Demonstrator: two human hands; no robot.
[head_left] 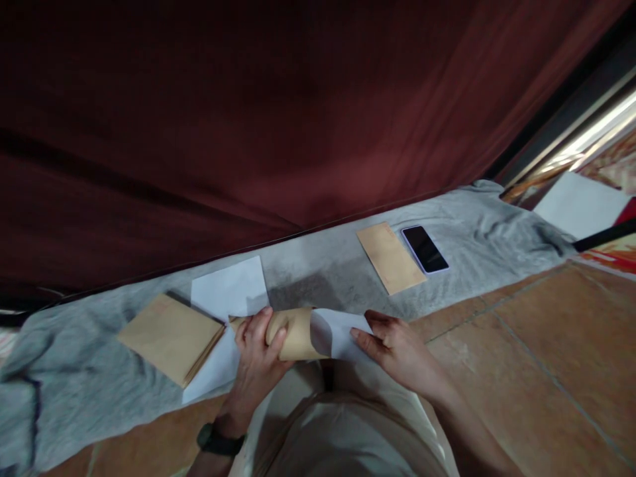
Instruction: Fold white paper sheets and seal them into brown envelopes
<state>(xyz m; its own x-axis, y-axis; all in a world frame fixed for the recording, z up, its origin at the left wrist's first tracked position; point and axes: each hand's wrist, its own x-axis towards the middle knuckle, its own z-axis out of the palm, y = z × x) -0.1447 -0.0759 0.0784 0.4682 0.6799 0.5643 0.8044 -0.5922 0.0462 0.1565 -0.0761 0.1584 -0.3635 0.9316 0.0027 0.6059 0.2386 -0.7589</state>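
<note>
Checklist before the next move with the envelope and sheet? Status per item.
1. Left hand gripping brown envelope: ok.
2. Right hand pinching white sheet at its edge: ok.
3. Sheet meeting the envelope's mouth: ok; how far it is inside: cannot tell.
4. Envelope lying flat: not ok, it is curled in the hand.
5. Envelope stack apart from both hands, on grey cloth: ok.
6. Phone away from the hands: ok.
</note>
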